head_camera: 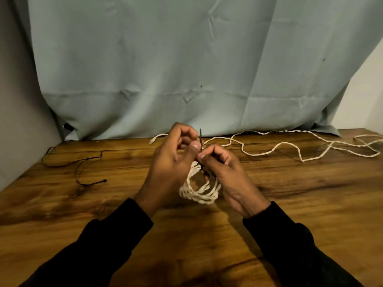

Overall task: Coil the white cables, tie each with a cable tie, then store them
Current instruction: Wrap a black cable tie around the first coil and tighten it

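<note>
Both hands meet above the middle of the wooden worktop (pixel 290 204), forearms in black sleeves reaching in from the near edge. The left hand (pixel 172 160) has its fingers curled, thumb pressed up against a thin dark cable tie (pixel 200 135) that stands upright; its grip pinches the tie. The right hand (pixel 226 172) pinches the tie lower down, thumb and forefinger closed. Between the palms hangs the coiled white cable (pixel 199 193), several twisted loops bunched together. A second white cable (pixel 275 147) lies loose and winding along the far right of the worktop.
</note>
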